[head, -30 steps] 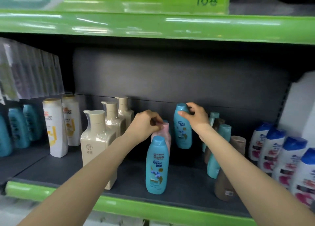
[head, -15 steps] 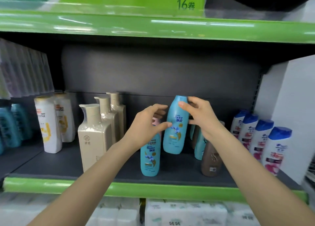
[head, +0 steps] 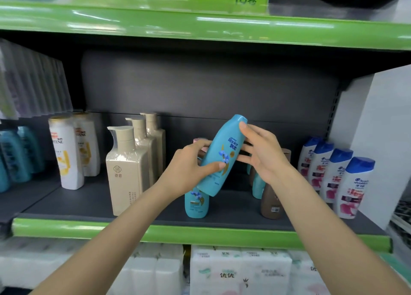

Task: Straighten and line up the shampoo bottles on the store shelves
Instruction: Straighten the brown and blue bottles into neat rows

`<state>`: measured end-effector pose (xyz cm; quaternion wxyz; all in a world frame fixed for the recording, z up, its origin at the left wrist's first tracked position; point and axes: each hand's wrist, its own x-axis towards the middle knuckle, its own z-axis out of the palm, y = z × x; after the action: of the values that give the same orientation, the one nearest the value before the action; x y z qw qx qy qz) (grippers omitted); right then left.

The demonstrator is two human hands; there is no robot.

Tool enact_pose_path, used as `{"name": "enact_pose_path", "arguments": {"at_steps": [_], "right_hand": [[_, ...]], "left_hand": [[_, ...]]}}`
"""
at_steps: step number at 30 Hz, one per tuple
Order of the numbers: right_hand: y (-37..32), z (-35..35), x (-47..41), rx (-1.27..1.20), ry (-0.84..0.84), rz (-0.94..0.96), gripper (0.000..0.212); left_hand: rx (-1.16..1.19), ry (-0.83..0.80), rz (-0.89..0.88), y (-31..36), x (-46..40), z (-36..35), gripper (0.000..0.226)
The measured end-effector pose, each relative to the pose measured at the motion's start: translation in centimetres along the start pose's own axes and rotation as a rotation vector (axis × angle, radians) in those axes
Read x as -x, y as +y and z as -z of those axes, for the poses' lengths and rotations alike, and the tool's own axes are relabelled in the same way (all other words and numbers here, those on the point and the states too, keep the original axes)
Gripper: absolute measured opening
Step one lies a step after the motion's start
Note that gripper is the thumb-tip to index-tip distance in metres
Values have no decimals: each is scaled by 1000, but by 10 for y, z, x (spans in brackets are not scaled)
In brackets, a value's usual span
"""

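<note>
A teal Rejoice shampoo bottle (head: pixel 223 154) is lifted off the dark shelf (head: pixel 93 202) and tilted, cap toward the upper right. My left hand (head: pixel 191 170) grips its lower body with the thumb across the front. My right hand (head: pixel 263 154) holds its upper part near the cap. Below it a second teal bottle (head: pixel 196 203) stands upright near the shelf front. A pink-capped bottle (head: pixel 199 142) is mostly hidden behind my left hand. A brown bottle (head: pixel 271 202) and another teal one (head: pixel 258 184) stand to the right, partly behind my right wrist.
Beige pump bottles (head: pixel 127 172) stand in a row to the left, with white Pantene bottles (head: pixel 65 152) beyond them. White blue-capped bottles (head: pixel 340 174) line the right end by a white wall. The green shelf lip (head: pixel 200 235) runs along the front; tissue packs (head: pixel 240 270) sit below.
The teal bottle was at the back of the shelf under my right hand; it has come up and forward, now tilted, and my left hand has left the pink bottle and taken hold of it.
</note>
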<state>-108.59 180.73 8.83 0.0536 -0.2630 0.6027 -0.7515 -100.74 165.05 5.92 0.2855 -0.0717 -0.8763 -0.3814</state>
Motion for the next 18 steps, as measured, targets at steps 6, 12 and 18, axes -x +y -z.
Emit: {"name": "enact_pose_path", "arguments": {"at_steps": [6, 12, 18], "right_hand": [[-1, -15, 7, 70, 54, -20, 32], [-4, -13, 3, -118, 107, 7, 20], [-2, -9, -2, -280, 139, -24, 17]], "left_hand": [[-197, 129, -95, 3, 3, 1, 48], [-164, 88, -127, 2, 2, 8, 52], [-48, -23, -84, -4, 11, 18, 56]]}}
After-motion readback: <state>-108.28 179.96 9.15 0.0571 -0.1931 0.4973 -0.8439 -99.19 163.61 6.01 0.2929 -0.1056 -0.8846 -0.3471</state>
